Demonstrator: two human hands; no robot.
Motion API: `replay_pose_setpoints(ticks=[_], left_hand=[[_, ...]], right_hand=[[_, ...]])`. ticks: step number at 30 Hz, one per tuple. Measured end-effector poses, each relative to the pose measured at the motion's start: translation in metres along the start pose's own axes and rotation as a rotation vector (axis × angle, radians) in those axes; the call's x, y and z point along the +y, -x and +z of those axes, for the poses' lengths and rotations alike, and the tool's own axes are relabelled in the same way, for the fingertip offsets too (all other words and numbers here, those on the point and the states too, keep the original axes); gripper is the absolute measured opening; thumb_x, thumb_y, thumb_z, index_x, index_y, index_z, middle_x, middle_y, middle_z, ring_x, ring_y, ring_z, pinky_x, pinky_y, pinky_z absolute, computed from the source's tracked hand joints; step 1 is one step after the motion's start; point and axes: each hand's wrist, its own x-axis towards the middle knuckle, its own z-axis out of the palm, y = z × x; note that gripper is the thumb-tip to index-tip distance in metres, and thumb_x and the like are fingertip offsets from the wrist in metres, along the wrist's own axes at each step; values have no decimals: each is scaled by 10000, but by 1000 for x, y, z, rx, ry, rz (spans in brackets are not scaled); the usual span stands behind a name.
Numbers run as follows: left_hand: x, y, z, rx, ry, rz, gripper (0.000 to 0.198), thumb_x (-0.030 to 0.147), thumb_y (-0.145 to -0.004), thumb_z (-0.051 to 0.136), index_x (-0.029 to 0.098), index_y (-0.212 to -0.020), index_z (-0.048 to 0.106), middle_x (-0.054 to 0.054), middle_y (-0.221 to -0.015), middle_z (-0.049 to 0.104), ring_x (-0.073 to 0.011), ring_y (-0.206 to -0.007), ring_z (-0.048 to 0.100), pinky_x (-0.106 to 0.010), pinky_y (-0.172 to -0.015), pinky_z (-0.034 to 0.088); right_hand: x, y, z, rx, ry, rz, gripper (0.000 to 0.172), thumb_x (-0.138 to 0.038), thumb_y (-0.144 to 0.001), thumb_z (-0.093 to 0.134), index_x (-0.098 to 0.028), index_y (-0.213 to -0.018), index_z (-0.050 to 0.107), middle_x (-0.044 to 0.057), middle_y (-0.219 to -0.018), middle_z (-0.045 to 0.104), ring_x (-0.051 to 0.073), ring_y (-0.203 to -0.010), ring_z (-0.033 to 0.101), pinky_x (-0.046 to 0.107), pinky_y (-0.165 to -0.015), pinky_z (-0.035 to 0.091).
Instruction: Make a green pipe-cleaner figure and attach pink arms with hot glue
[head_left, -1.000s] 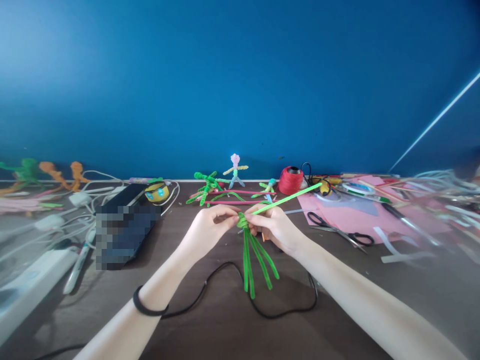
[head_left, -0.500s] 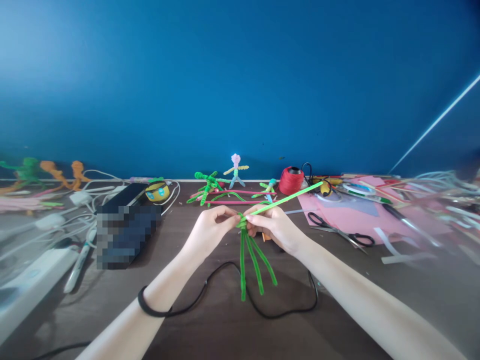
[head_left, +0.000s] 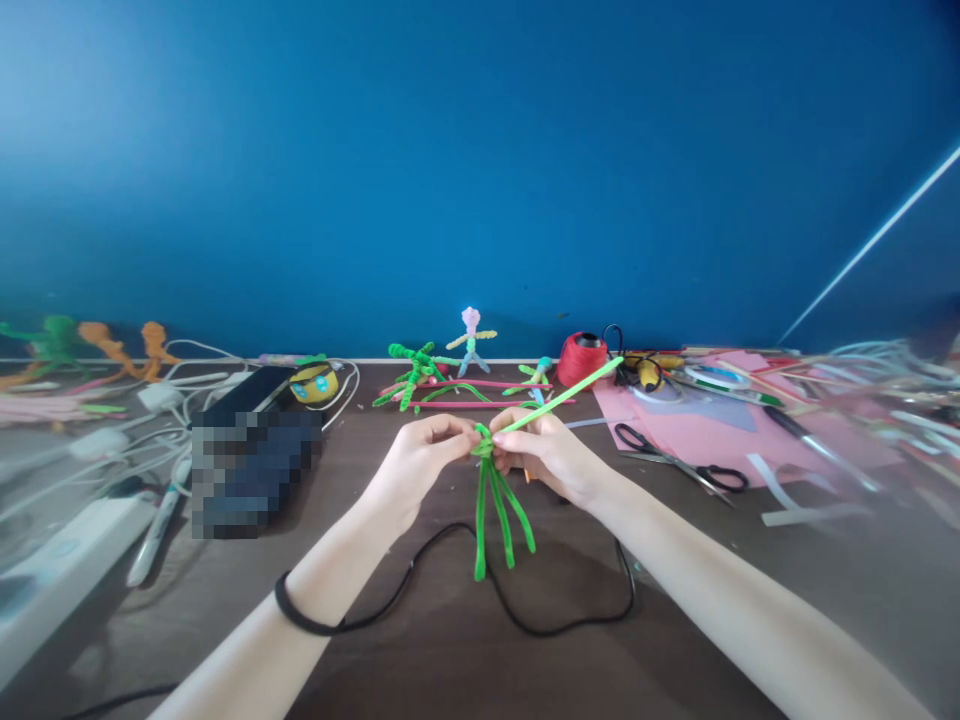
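Note:
My left hand [head_left: 424, 458] and my right hand [head_left: 544, 452] meet above the middle of the dark wooden table [head_left: 450, 660]. Both pinch the top of a bundle of green pipe cleaners [head_left: 495, 505], whose strands hang down from the knot between my fingertips. One light-green strand [head_left: 566, 394] sticks out up and to the right, past my right hand. A black band circles my left wrist.
Finished pipe-cleaner figures [head_left: 442, 365] stand at the back by the blue wall. A red thread spool [head_left: 581, 360], scissors [head_left: 679, 462] and pink paper [head_left: 697, 425] lie at the right. A black case [head_left: 251, 445], chargers and white cables crowd the left. A black cord [head_left: 555, 620] loops under my hands.
The hanging strands have swung a little left and drawn up shorter. The free light-green strand has tilted slightly and its tip has pulled in. My hands stay pinched at the knot.

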Motion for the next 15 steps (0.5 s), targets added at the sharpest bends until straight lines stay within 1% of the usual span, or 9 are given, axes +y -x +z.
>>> replay_pose_setpoints(ticks=[4,8,11,15], left_hand=[[0,0,-1,-15,107,-53,94,245,-655,640,155,-637,620,-3,-716,614,-127,-713,527,-240,-684,370],[-2,-2,-1,-80,244,-117,90,236,-659,648,154,-644,616,-14,-756,627,-134,-729,550,-257,-706,395],[-4,-4,-2,-103,312,-120,92,226,-657,659,149,-639,612,-14,-750,626,-134,-743,556,-264,-736,406],[-6,-5,-2,-117,333,-117,116,244,-655,668,146,-632,609,-8,-703,615,-129,-721,551,-261,-723,417]], right_hand=[[0,-1,0,-20,-37,4,111,-172,-628,658,-136,-710,592,-26,-568,585,76,-494,544,217,-530,413],[-1,0,-1,-30,-55,-4,115,-162,-623,666,-133,-713,601,-22,-575,588,75,-505,540,216,-534,407],[-2,1,-1,-37,-65,-3,116,-157,-623,670,-134,-713,600,-21,-576,594,76,-500,540,220,-535,408],[-3,1,-2,-39,-76,-11,109,-151,-624,670,-132,-699,594,-20,-570,596,80,-498,545,225,-537,409]])
